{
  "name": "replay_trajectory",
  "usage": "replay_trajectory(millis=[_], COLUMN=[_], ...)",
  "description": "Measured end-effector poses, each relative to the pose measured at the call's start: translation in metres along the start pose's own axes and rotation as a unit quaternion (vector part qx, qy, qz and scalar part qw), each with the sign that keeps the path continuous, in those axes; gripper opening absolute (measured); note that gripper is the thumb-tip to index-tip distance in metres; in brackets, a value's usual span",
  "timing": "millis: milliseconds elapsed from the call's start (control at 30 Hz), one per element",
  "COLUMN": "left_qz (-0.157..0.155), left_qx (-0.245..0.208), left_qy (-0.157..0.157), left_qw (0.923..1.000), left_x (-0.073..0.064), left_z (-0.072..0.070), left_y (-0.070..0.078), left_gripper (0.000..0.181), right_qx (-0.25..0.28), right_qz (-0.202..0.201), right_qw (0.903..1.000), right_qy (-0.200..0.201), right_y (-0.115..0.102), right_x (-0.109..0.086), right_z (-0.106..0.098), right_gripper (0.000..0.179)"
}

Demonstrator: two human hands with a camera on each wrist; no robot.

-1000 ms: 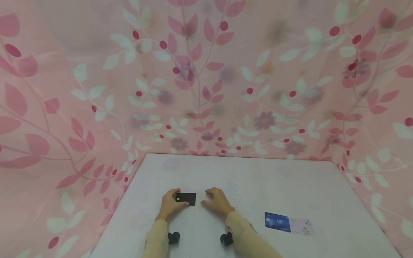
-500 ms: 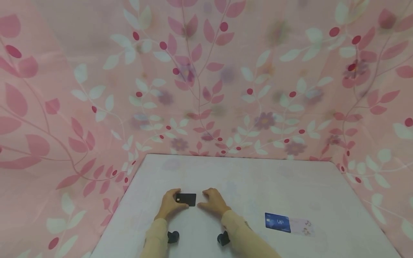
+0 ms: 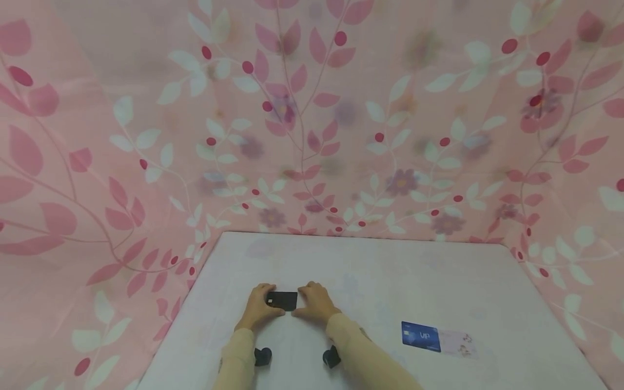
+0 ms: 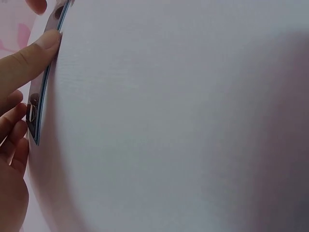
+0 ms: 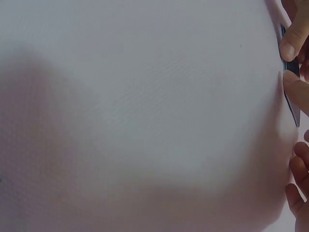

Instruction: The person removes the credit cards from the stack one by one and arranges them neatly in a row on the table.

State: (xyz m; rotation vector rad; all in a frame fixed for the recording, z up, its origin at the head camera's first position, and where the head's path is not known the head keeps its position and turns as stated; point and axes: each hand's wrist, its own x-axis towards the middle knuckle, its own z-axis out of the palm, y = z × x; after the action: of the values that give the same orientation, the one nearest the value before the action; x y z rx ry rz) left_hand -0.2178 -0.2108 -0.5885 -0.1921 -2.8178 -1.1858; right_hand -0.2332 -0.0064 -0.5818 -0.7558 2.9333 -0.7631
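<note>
A black chip card (image 3: 283, 301) is held just above or against the white table in the head view; I cannot tell which. My left hand (image 3: 257, 306) grips its left part, with the thumb along the near edge and fingers at the far edge. In the left wrist view the left thumb (image 4: 36, 60) presses on the card (image 4: 43, 89), seen nearly edge-on with a bluish rim. My right hand (image 3: 315, 304) holds the card's right end between thumb and fingers. In the right wrist view both thumbs lie on the card (image 5: 292, 108).
A blue card marked VIP (image 3: 421, 337) lies on the table (image 3: 370, 281) to the right. Beside it, touching or overlapping, is a pale card with a flower print (image 3: 458, 343). Pink floral cloth (image 3: 312, 135) surrounds the table at the back and sides.
My right hand has moved left, from apart from the black card to its right end, and now holds it. The left hand keeps its grip, almost still.
</note>
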Motion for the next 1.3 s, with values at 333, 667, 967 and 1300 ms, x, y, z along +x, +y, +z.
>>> replay_trajectory(millis=[333, 667, 967, 1300], left_qz=[-0.001, 0.004, 0.003, 0.005], left_qx=[-0.007, -0.007, -0.005, -0.025], left_qy=[-0.015, -0.009, -0.014, -0.001], left_qw=[0.9999, 0.9999, 0.9999, 0.9997], left_x=[0.002, 0.003, 0.004, 0.001], left_z=[0.0, 0.003, 0.003, 0.003], left_y=[-0.002, -0.006, -0.005, -0.003], left_gripper=[0.064, 0.059, 0.061, 0.058], right_qx=[-0.026, 0.019, 0.052, 0.127], right_qz=[0.018, 0.059, 0.08, 0.063], right_qw=[0.9995, 0.9971, 0.9946, 0.9894], right_qy=[-0.001, -0.042, -0.042, -0.032], right_y=[-0.009, -0.016, -0.019, -0.021], right_x=[0.002, 0.004, 0.004, 0.004], right_z=[0.003, -0.002, -0.006, -0.007], right_gripper=[0.051, 0.053, 0.048, 0.047])
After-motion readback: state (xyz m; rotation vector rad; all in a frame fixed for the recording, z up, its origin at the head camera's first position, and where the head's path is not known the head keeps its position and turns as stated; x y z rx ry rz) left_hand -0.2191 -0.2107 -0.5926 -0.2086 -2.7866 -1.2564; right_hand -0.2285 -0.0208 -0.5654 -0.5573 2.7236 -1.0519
